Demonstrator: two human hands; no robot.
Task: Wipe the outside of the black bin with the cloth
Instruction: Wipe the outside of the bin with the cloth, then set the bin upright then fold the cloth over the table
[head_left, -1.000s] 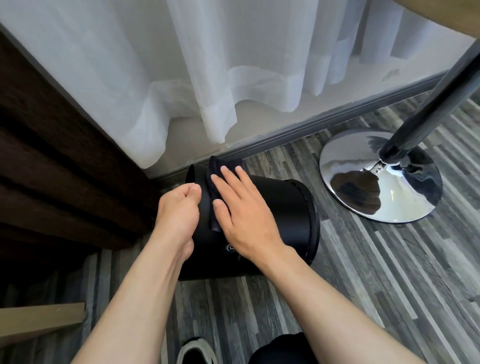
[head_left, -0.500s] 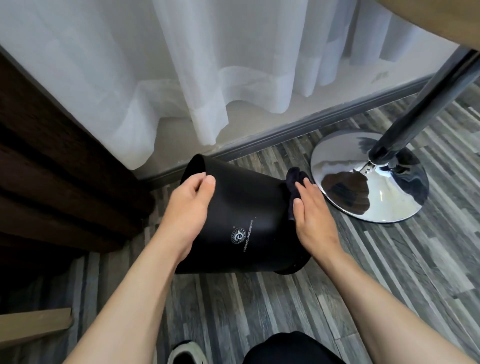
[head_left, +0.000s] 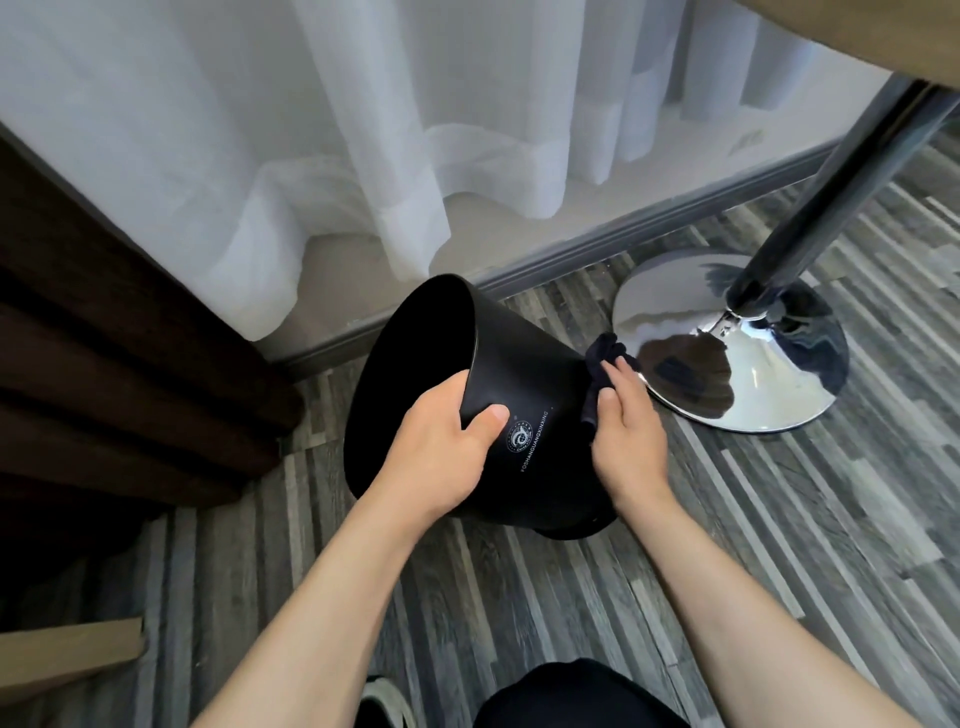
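The black bin (head_left: 524, 374) is tilted on the floor, its open mouth turned up and to the left, a small white logo on its side facing me. My left hand (head_left: 441, 457) grips the near rim, thumb on the outer wall and fingers inside. My right hand (head_left: 623, 421) presses a dark cloth (head_left: 605, 356) flat against the bin's right outer side; part of the cloth bunches out above my fingers, the rest is hidden under my palm.
A chrome round table base (head_left: 737, 343) with a dark pole (head_left: 826, 192) stands just right of the bin. White curtains (head_left: 363, 130) hang behind, above a grey skirting board. Dark wooden furniture (head_left: 104, 364) fills the left. My shoe (head_left: 382, 701) is at the bottom edge.
The bin has been tipped further so its mouth faces up-left. My right hand with the cloth has slid from the bin's top round to its right side. My left hand now grips the rim.
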